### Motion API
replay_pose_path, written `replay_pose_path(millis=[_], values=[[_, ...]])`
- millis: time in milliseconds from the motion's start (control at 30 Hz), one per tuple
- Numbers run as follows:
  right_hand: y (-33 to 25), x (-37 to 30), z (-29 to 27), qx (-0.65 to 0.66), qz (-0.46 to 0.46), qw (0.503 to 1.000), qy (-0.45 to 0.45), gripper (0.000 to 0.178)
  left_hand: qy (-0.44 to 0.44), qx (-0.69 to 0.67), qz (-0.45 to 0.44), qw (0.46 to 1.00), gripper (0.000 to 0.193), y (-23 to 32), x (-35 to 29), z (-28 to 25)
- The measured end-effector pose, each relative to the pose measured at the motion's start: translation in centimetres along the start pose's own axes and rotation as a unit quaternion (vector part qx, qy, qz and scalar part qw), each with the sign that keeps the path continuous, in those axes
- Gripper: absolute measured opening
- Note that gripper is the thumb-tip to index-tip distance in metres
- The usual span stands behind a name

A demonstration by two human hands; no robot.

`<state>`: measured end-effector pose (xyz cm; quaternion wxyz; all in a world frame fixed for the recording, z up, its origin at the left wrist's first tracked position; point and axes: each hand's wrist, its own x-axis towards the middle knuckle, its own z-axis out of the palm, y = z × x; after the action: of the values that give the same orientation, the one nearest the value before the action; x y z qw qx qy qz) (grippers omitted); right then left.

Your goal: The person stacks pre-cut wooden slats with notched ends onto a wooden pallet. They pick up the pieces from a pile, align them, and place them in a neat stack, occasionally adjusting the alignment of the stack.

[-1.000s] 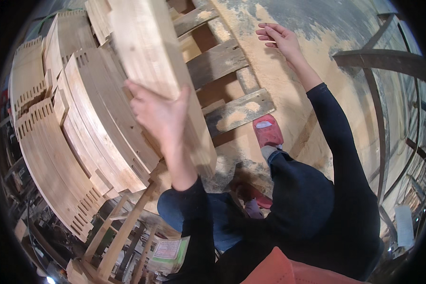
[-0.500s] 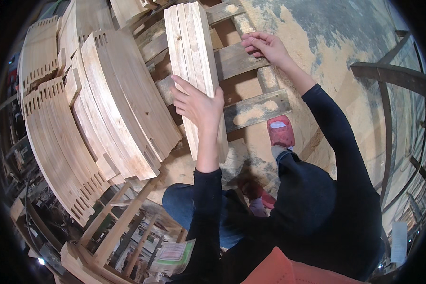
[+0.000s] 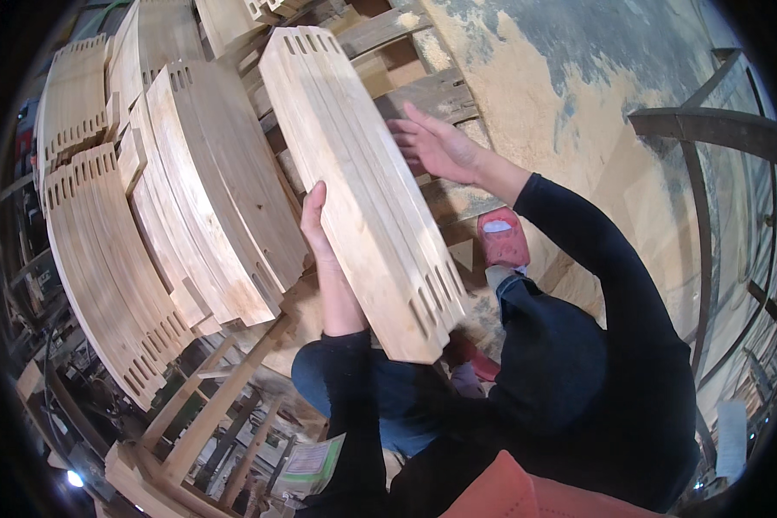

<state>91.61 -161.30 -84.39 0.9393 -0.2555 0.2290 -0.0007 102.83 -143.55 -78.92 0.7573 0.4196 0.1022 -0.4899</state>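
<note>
A stack of pale wooden slats point(image 3: 345, 181), pressed side by side with slots cut in both ends, lies slantwise in front of me, lifted and turned. My left hand point(image 3: 316, 223) grips its left side; the thumb shows along the edge while the fingers are hidden beneath the wood. Beside the stack's right edge is my right hand point(image 3: 440, 147), palm toward the wood, fingers stretched and slightly blurred. Its fingertips reach the edge, though I cannot tell whether they press on it.
Several stacks of similar slotted slats point(image 3: 224, 173) stand close on the left. Under the held stack is a wooden pallet point(image 3: 436, 95) on a dusty floor point(image 3: 570, 164). A dark metal frame point(image 3: 708, 129) rises at the right. A wooden rack point(image 3: 220, 401) is at the lower left.
The stack has been turned, its near end swinging right, and its slotted ends now show. My left hand moved from its top to its left side; my right hand came in toward its right edge.
</note>
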Motion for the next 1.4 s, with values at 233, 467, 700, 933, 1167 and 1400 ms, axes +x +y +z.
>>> replay_pose_path(millis=[233, 467, 700, 933, 1167, 1400], values=[[0.4, 3.4, 2.8, 0.168, 0.010, 0.981, -0.095, 0.088, -0.184, -0.224, -0.005, 0.957, 0.062, -4.3, -0.3, -4.2], [-0.1, 1.9, 3.7, 0.285, 0.011, 0.956, -0.075, 0.084, -0.168, -0.291, -0.084, 0.938, 0.061, -5.7, -3.8, -1.5], [-2.6, -7.6, 8.5, 0.315, -0.006, 0.949, -0.017, 0.077, -0.133, -0.349, -0.187, 0.909, 0.060, -3.4, -11.8, 5.6], [-8.2, -19.1, 18.6, 0.074, 0.025, 0.995, 0.063, 0.065, -0.108, -0.086, -0.284, 0.949, 0.052, 5.3, -21.7, 15.3], [-16.3, -26.2, 32.1, 0.095, -0.052, 0.983, 0.147, 0.067, -0.068, 0.395, 0.033, 0.915, 0.083, 18.3, -33.2, 26.5], [-14.0, -23.3, 48.1, -0.061, 0.083, 0.988, 0.116, 0.071, 0.200, 0.547, 0.087, 0.808, 0.118, 23.7, -41.9, 25.4]])
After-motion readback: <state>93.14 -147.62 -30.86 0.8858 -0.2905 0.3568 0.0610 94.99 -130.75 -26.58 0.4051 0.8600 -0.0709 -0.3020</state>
